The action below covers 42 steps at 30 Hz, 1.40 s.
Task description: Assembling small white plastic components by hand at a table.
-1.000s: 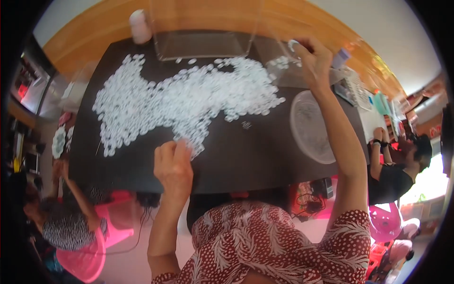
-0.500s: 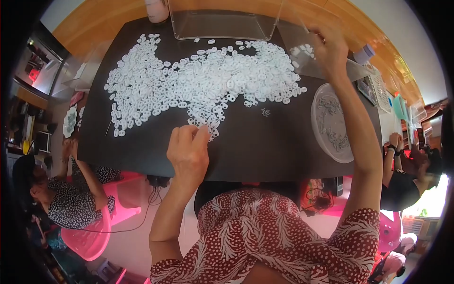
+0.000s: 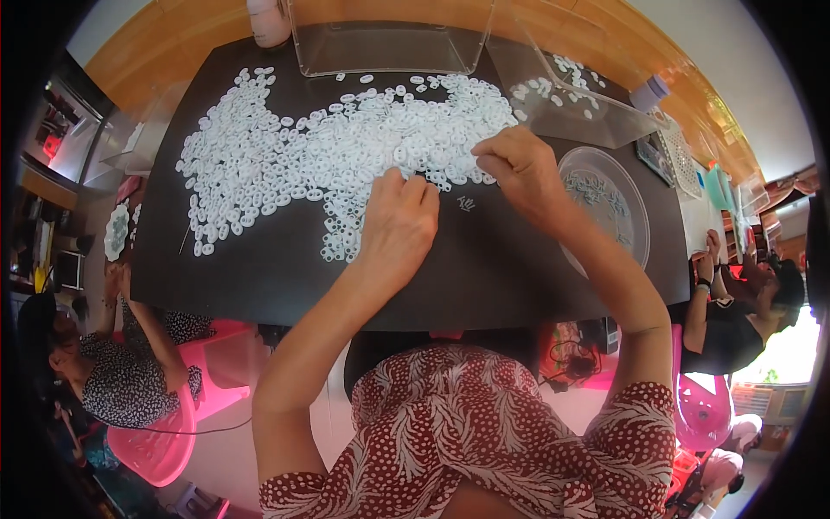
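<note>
Many small white oval plastic pieces with holes (image 3: pixel 251 164) lie spread in a broad heap on the dark table. My left hand (image 3: pixel 402 221) is at the heap's front edge, fingers curled downward; their tips and anything in them are hidden. Close by on the right, my right hand (image 3: pixel 526 173) is closed in a pinch at the heap's right end. What it holds, if anything, I cannot make out. Between and below the hands sits a little cluster of small metal pins (image 3: pixel 465 203). A round clear tray (image 3: pixel 641 216) of similar small metal parts stands beside my right forearm.
Behind the heap stands a clear plastic box (image 3: pixel 389 65). Another clear bin (image 3: pixel 596 121) at the far right has white pieces in and around it. A pale bottle (image 3: pixel 268 24) and a purple-capped container (image 3: pixel 648 92) stand at the back. Other people sit left and right.
My right hand has come back from the clear bin at the far right to the heap. My left hand has moved forward and right, nearer to it.
</note>
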Motion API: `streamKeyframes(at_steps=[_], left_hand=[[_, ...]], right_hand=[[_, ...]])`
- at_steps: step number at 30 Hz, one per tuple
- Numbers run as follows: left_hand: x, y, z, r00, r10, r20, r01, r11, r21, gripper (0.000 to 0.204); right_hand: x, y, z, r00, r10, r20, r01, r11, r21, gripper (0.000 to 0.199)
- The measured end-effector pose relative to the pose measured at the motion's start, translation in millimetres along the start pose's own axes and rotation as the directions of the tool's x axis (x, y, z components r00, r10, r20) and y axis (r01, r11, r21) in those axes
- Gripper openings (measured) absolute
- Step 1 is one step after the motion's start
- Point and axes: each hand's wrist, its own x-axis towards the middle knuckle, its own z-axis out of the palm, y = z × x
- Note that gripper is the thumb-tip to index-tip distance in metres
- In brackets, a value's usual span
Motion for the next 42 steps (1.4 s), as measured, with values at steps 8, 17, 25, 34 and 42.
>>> streamKeyframes(at_steps=[8,17,25,34,42], left_hand=[[-5.3,-1.0,7.4,0.991,0.077,0.111,-0.082,0.996,0.040,0.011],[-2.6,0.5,5.0,0.982,-0.026,0.186,0.029,0.999,-0.014,0.014],[-8.4,4.4,-0.9,0.974,-0.094,0.206,0.108,0.992,-0.059,0.014],[-30.6,22.3,-37.1,0.966,-0.251,0.057,0.258,0.938,-0.234,0.017],[-49.7,29.9,-45.8,0.929,-0.367,0.039,0.355,0.860,-0.367,0.013]], right_hand=[[-19.3,-2.8,-7.6,1.000,-0.006,-0.025,0.006,1.000,0.007,0.006],[-41.8,15.8,20.2,0.995,0.007,0.099,-0.010,1.000,0.027,0.006],[-42.4,10.7,33.7,0.976,-0.007,0.216,0.042,0.986,-0.159,0.007],[-48.0,5.4,29.6,0.990,-0.059,0.130,0.075,0.989,-0.124,0.010],[-48.5,-5.6,36.7,0.960,-0.221,0.170,0.248,0.954,-0.165,0.011]])
